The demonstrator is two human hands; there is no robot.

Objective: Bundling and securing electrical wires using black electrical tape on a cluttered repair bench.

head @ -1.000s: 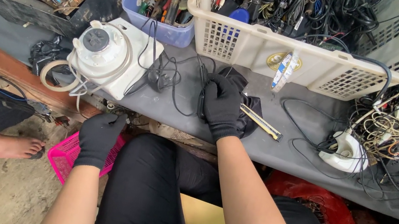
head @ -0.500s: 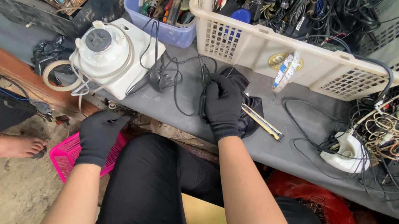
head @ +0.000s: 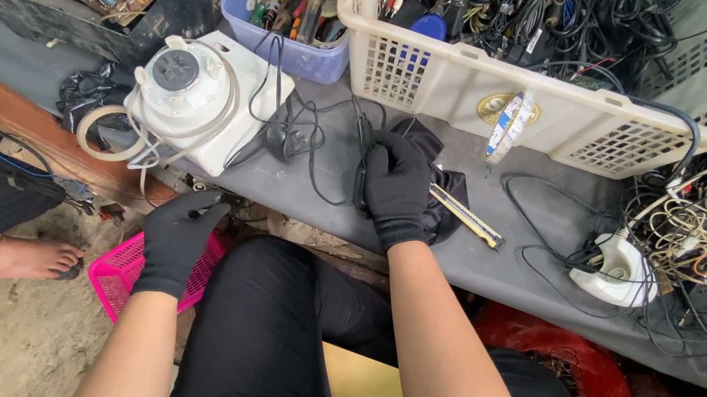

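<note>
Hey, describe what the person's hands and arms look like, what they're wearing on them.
Both the left hand and the right hand wear snug plain black gloves ending at the wrist. The forearms are bare, with no sleeves, watch or bracelets showing. No markings are visible on the gloves.

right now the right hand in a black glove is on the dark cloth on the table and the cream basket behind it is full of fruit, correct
Not quite: the head view shows the cream basket full of tangled black cables, not fruit. The rest holds: the right hand in a black glove rests on the dark cloth on the table.
</note>
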